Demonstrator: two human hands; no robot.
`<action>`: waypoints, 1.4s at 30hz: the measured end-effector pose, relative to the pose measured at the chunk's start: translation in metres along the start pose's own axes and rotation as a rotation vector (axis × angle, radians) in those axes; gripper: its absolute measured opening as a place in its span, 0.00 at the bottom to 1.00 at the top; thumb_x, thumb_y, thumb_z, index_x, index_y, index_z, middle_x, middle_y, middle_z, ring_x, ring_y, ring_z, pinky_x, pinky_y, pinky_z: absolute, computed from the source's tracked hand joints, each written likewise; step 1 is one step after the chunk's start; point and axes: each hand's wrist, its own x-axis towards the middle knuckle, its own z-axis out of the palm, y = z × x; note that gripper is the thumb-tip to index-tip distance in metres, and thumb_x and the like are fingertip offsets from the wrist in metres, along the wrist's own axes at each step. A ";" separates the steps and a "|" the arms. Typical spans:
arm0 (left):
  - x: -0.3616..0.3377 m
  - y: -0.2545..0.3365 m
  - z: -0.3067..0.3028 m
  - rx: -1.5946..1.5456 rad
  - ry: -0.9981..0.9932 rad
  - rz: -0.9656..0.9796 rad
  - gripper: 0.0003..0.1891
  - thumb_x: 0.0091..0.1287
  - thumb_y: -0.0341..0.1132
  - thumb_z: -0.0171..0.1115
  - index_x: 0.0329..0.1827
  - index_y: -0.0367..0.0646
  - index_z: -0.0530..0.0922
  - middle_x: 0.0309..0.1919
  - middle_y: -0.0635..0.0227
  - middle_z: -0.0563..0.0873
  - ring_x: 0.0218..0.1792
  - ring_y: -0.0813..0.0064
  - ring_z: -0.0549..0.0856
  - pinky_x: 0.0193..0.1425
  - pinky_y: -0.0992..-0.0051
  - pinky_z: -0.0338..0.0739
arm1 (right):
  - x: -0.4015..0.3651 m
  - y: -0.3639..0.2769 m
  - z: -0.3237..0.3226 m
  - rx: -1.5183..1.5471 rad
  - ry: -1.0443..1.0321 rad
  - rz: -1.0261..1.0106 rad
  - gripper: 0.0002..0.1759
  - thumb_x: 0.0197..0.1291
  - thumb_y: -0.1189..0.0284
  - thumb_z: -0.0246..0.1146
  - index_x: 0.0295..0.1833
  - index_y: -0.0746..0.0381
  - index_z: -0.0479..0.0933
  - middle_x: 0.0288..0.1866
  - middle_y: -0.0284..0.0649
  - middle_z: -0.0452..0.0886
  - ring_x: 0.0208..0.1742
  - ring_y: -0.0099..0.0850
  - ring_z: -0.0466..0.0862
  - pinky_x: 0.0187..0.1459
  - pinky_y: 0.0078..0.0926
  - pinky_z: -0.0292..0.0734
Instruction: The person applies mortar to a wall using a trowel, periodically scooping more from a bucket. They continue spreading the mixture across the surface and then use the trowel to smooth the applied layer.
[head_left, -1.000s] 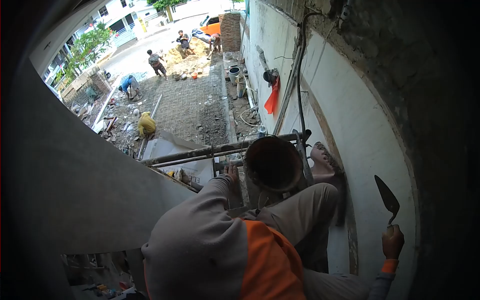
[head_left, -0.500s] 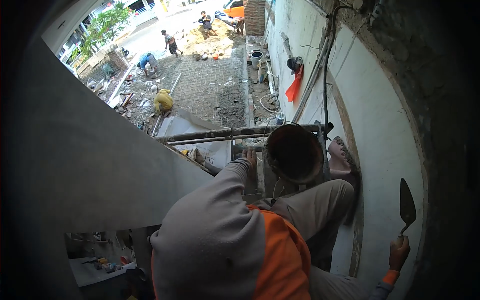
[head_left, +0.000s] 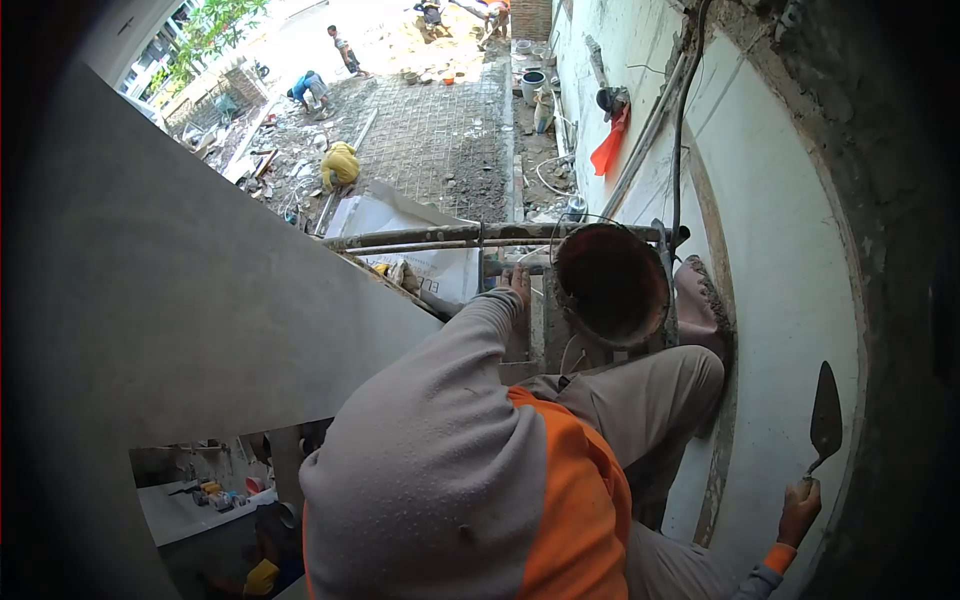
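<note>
My right hand [head_left: 800, 512] is closed around the handle of a pointed trowel [head_left: 826, 425], blade up, beside the white wall. My left hand [head_left: 514, 285] reaches forward with its fingers over a scaffold bar [head_left: 530, 268]; the thumb side is partly hidden. Right of that hand, a dark bucket [head_left: 612, 287] stands near the scaffold rail [head_left: 400, 238], its inside too dark to make out. A mortar-smeared sheet [head_left: 700, 300] lies between the bucket and the wall. My bent knee is just below the bucket.
A white sloping panel [head_left: 240, 300] fills the left side. Far below lies ground with a mesh grid [head_left: 430, 140]; a person in yellow [head_left: 341, 166] crouches there, with several others beyond. A red cloth [head_left: 608, 145] hangs by the wall. Another person's yellow sleeve [head_left: 262, 577] shows lower left.
My view has shifted, so the bucket, rail and ground sit higher and further right. Both hands keep their holds. A person's yellow sleeve has come into view at lower left.
</note>
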 end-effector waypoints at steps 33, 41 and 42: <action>0.032 -0.001 0.041 -0.402 0.222 0.031 0.30 0.71 0.33 0.37 0.72 0.20 0.50 0.76 0.40 0.49 0.77 0.38 0.42 0.74 0.36 0.47 | 0.001 0.004 0.000 -0.040 -0.023 0.018 0.14 0.51 0.78 0.67 0.42 0.68 0.71 0.32 0.51 0.75 0.32 0.46 0.76 0.39 0.38 0.73; 0.015 -0.001 0.017 -0.134 0.092 0.008 0.36 0.69 0.32 0.50 0.75 0.25 0.45 0.77 0.40 0.44 0.76 0.36 0.46 0.77 0.44 0.46 | 0.000 0.003 0.000 -0.047 0.009 -0.022 0.15 0.50 0.77 0.68 0.39 0.68 0.69 0.30 0.52 0.73 0.31 0.48 0.74 0.37 0.40 0.71; 0.013 -0.001 0.016 -0.114 0.093 0.022 0.37 0.68 0.32 0.52 0.74 0.23 0.45 0.76 0.39 0.44 0.76 0.37 0.45 0.77 0.44 0.45 | 0.001 0.007 0.002 -0.042 0.035 -0.052 0.15 0.50 0.77 0.68 0.39 0.67 0.69 0.30 0.52 0.73 0.31 0.49 0.74 0.37 0.40 0.71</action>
